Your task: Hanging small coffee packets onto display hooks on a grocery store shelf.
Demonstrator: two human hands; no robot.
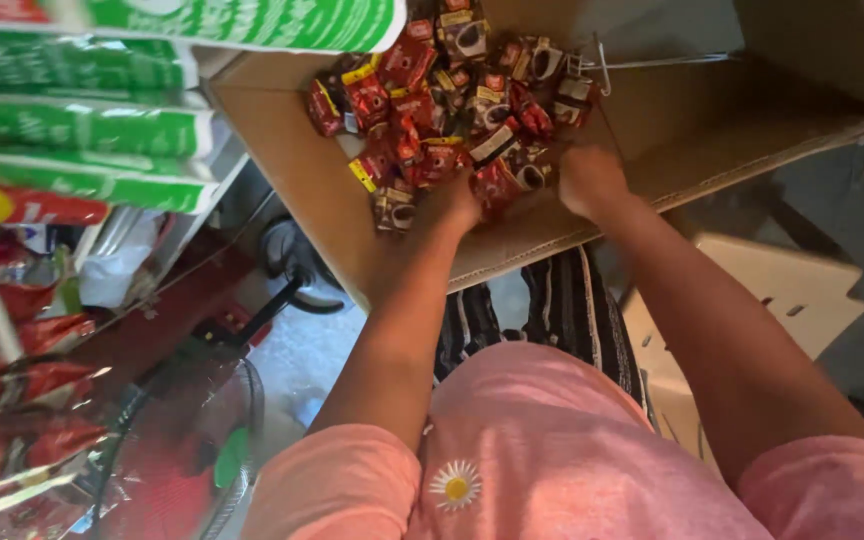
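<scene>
Red sachets are gathered by both hands' fingers; grip unclear, most left heaped beyond them in the cardboard box

She wears a loose pink T-shirt with short sleeves that end above the elbows, leaving both forearms bare. A small embroidered daisy, white petals round a yellow centre, sits on the chest. Below the shirt's hem show dark trousers with thin pale stripes running lengthwise. Neither wrist nor hand shows a watch, ring or bracelet from here.
</scene>
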